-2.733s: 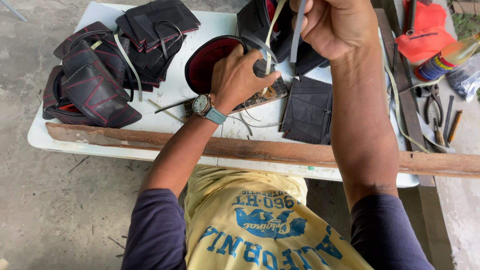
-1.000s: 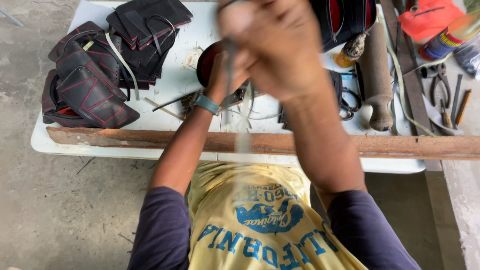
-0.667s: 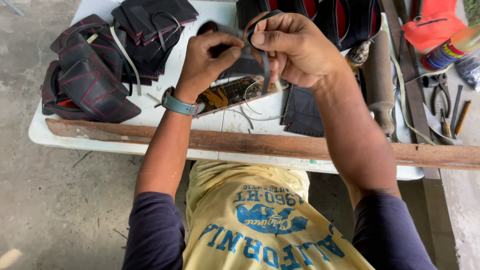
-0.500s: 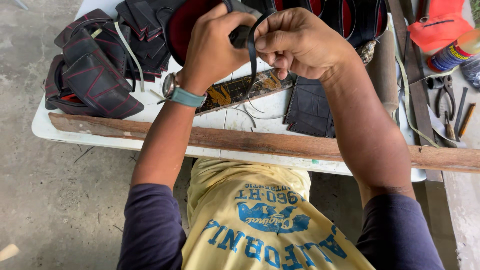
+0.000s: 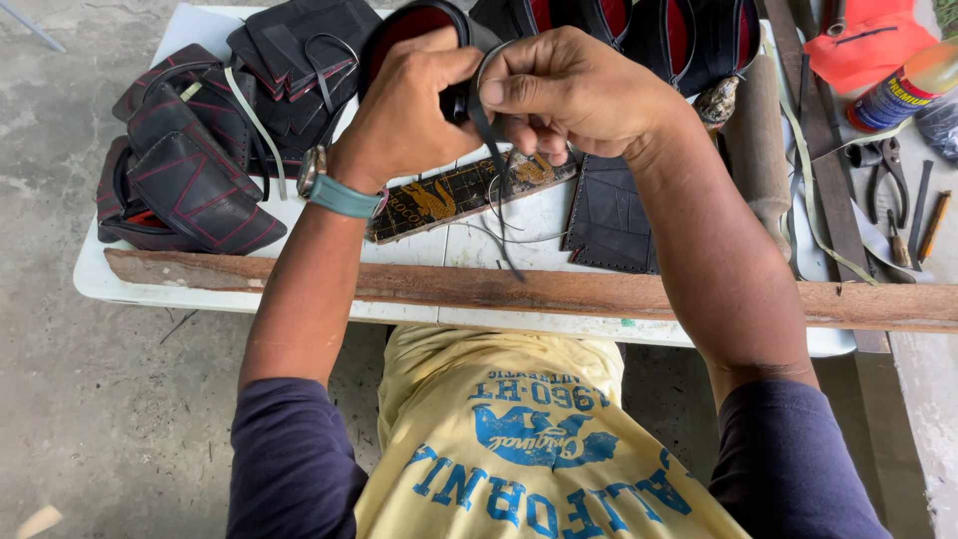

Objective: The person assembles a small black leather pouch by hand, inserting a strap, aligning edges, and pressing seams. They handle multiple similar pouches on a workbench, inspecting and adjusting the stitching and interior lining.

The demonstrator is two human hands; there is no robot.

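My left hand [image 5: 404,105] grips a black rounded leather piece with a red lining [image 5: 404,25], held above the white table [image 5: 140,284]. My right hand [image 5: 574,90] pinches a thin black strap [image 5: 491,150] against that piece; the strap's loose end hangs down toward the wooden plank [image 5: 559,289]. Both hands meet just over a dark ruler-like bar with gold markings [image 5: 449,195]. A teal-banded watch [image 5: 334,190] sits on my left wrist.
Stacked black pouches with red stitching [image 5: 185,175] lie at the table's left. A flat black leather panel [image 5: 611,225] lies right of centre. At the right are a wooden mallet [image 5: 758,150], pliers [image 5: 883,175], a spray can [image 5: 903,85] and an orange cloth [image 5: 863,40].
My right hand came down from high above the table and joined the left on the black piece. The strap is now looped and pinched there.
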